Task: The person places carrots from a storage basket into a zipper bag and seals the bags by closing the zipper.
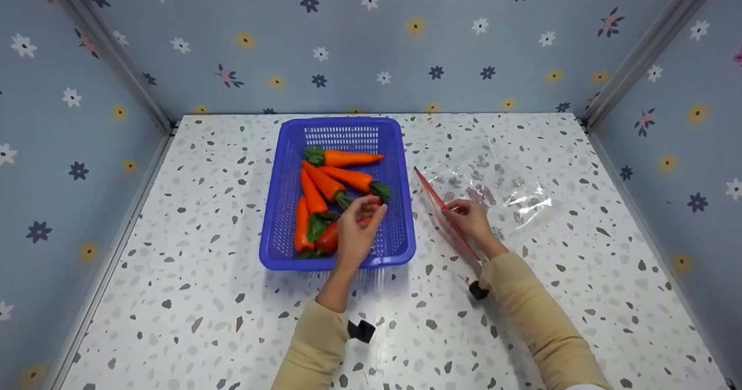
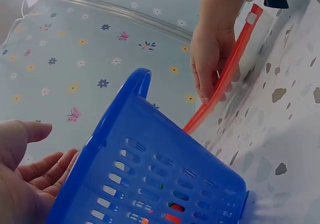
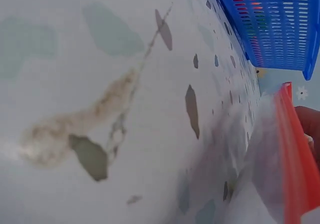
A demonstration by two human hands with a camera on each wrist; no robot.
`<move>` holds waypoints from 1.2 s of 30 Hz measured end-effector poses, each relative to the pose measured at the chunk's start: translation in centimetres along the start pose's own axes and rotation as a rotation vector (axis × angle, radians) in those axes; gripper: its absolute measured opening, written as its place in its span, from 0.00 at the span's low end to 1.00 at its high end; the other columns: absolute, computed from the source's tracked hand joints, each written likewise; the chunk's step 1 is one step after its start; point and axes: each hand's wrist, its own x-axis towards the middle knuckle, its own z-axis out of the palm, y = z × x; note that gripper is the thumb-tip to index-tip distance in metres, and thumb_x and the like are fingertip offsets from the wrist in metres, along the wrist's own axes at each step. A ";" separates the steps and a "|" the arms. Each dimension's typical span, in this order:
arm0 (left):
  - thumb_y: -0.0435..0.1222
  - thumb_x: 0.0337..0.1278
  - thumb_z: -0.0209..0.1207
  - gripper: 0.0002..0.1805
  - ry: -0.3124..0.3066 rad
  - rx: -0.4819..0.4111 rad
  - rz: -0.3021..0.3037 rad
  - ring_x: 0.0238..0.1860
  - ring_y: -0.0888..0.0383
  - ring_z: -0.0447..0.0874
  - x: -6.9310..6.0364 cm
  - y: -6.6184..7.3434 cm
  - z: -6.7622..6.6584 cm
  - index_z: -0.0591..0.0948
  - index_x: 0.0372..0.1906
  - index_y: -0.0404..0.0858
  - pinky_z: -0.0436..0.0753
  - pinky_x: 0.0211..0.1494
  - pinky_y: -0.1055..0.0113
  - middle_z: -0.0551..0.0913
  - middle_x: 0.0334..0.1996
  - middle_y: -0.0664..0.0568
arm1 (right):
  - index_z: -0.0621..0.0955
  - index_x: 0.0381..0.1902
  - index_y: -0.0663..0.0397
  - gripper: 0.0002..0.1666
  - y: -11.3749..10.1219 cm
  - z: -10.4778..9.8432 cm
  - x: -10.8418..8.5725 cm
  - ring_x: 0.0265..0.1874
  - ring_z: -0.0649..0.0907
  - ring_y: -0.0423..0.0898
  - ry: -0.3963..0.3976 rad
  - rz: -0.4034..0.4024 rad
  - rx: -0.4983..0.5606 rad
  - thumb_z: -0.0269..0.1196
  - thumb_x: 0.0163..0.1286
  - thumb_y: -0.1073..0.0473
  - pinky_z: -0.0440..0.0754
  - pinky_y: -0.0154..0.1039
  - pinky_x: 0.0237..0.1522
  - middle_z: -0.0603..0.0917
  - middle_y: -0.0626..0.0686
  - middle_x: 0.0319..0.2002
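My right hand (image 1: 472, 223) pinches the red zip edge (image 1: 429, 186) of a clear plastic zip bag (image 1: 524, 201), which lies flat on the table to the right of the basket. Over the near right part of a blue plastic basket (image 1: 338, 121) hovers my left hand (image 1: 355, 236), fingers loosely bent. The left wrist view shows that hand's thumb and fingers apart, with nothing between them. Several orange carrots (image 1: 353, 158) with green tops lie in the basket. Next to them is a red, round vegetable (image 1: 328, 239), and more red shows partly hidden behind the left hand.
A white speckled table (image 1: 191, 320) carries the basket and bag. Blue floral panels (image 1: 371, 42) stand at the back and both sides, joined by metal corner strips (image 1: 110, 48). Black camera mounts (image 1: 365, 331) stick out from both wrists.
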 end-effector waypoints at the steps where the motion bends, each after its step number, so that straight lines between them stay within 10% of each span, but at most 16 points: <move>1: 0.29 0.52 0.57 0.13 -0.006 -0.008 -0.001 0.34 0.48 0.77 0.0 0.0 0.1 0.76 0.42 0.25 0.76 0.35 0.70 0.78 0.33 0.39 | 0.80 0.35 0.65 0.12 -0.1 -0.1 -0.2 0.16 0.72 0.38 -0.002 0.023 0.034 0.63 0.57 0.61 0.69 0.29 0.17 0.76 0.50 0.19; 19: 0.27 0.52 0.57 0.13 -0.150 -0.030 0.049 0.35 0.46 0.78 -0.6 0.8 2.2 0.75 0.42 0.24 0.78 0.37 0.57 0.78 0.34 0.37 | 0.76 0.33 0.59 0.05 -4.6 -0.5 -4.3 0.16 0.76 0.39 -0.016 0.090 0.473 0.61 0.58 0.65 0.75 0.32 0.17 0.77 0.50 0.20; 36: 0.37 0.47 0.63 0.24 -0.285 -0.015 0.033 0.36 0.51 0.79 -1.1 3.3 4.5 0.73 0.48 0.27 0.79 0.35 0.70 0.78 0.37 0.39 | 0.72 0.33 0.64 0.05 -10.6 -0.5 -7.9 0.11 0.74 0.40 0.001 -0.171 0.621 0.58 0.58 0.72 0.73 0.30 0.13 0.75 0.53 0.17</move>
